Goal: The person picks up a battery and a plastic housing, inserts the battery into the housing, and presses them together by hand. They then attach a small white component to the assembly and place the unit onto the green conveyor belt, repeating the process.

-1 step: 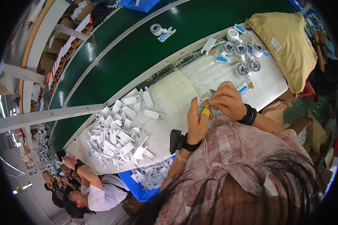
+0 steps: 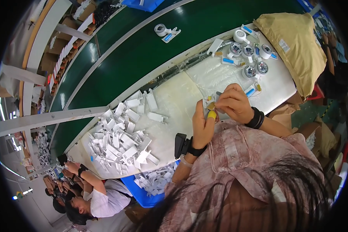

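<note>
Pinching a white part (image 2: 208,99) over the near side of the desk (image 2: 178,91), the left hand (image 2: 202,128) sits beside the right hand (image 2: 234,104), whose grip I cannot tell; casings (image 2: 121,141) lie left.

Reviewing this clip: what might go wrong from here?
The small white part sits at the left hand's fingertips, so it might slip.
The right hand is close to a blue cylinder on the table and could nudge it.
Loose white plastic casings heaped near the table edge may slide off.
</note>
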### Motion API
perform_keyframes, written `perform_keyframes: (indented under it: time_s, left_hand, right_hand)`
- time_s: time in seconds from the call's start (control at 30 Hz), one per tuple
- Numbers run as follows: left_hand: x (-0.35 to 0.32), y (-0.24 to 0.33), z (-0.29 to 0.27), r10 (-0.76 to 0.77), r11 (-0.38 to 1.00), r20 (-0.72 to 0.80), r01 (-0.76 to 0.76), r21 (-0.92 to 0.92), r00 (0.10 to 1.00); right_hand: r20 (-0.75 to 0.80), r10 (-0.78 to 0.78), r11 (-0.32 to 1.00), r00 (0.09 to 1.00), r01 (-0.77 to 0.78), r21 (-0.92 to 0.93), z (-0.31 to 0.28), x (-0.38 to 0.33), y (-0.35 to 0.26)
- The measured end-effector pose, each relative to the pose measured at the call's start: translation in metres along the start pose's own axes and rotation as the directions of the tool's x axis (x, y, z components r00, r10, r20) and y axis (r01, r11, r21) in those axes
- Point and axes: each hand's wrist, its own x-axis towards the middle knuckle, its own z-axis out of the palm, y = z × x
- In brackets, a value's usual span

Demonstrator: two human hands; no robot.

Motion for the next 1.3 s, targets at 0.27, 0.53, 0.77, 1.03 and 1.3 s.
perform_keyframes:
  time_s: [0.27,0.53,0.77,1.03,1.3]
  left_hand:
    - [0.000,0.003,-0.005,0.027,1.000,0.004,-0.027,-0.001,1.000]
    - [-0.003,-0.007,-0.005,0.051,0.989,-0.044,-0.044,0.143,0.998]
    - [-0.003,-0.007,-0.003,0.039,0.987,-0.079,-0.027,0.158,0.996]
    - [-0.006,-0.010,0.001,0.146,0.972,-0.146,-0.114,0.206,0.979]
    - [-0.007,-0.006,-0.003,-0.065,0.998,-0.082,0.065,-0.011,0.995]
  right_hand:
    - [0.007,-0.016,0.998,1.000,0.016,-0.065,-0.002,0.006,-0.004]
    - [0.038,-0.003,0.998,0.999,0.005,-0.065,-0.006,0.012,-0.012]
    - [0.041,0.006,0.999,0.999,-0.004,-0.053,-0.005,0.009,-0.011]
    - [0.032,-0.065,0.990,0.997,0.069,-0.126,0.004,0.017,-0.023]
    - [0.069,-0.166,0.980,0.984,0.172,-0.100,0.008,0.018,-0.011]
